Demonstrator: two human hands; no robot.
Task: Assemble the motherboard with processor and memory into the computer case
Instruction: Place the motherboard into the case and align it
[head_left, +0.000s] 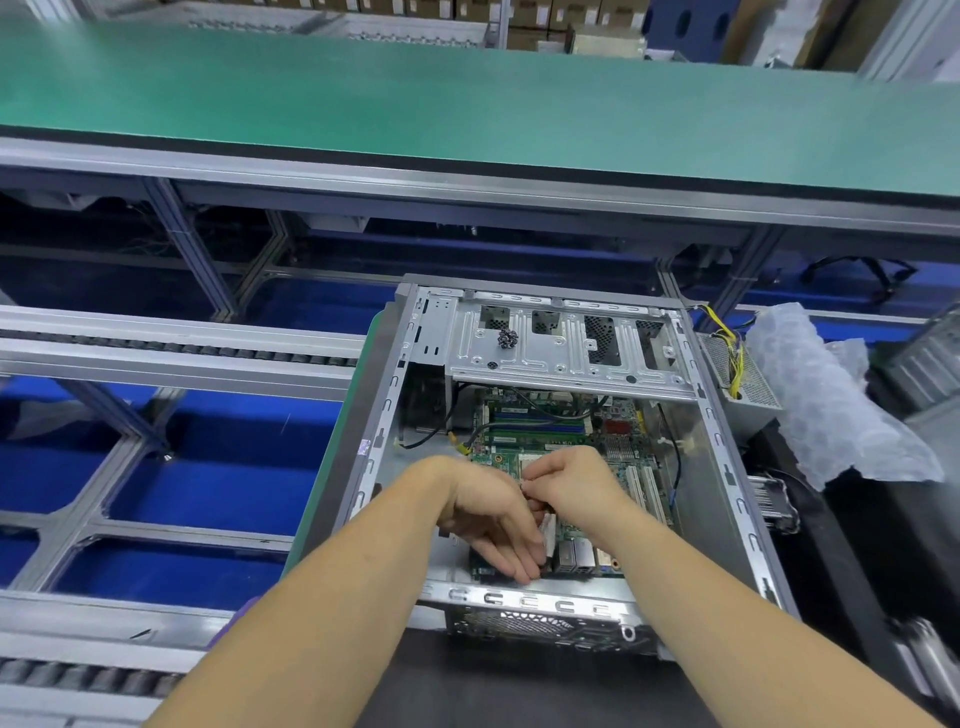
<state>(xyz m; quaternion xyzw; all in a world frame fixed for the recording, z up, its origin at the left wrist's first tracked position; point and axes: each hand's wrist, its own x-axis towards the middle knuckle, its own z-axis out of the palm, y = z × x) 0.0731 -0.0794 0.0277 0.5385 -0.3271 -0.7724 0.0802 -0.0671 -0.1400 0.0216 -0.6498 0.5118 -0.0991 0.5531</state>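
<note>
An open grey computer case (722, 447) lies flat in front of me. Inside it sits the green motherboard (540, 431) with memory sticks (540, 418) near its far edge and white expansion slots (641, 488) on the right. My left hand (488, 519) reaches into the case with straight fingers pressing down near the rear port block (574, 556). My right hand (571, 483) hovers over the board's middle, fingers curled and pinching something small that I cannot make out. The processor area is hidden under my hands.
A small cluster of screws (507, 339) rests on the case's drive cage (566, 338). A power supply with yellow wires (732, 358) and bubble wrap (826, 395) lie to the right. A green conveyor belt (467, 104) runs behind; roller rails (182, 348) are on the left.
</note>
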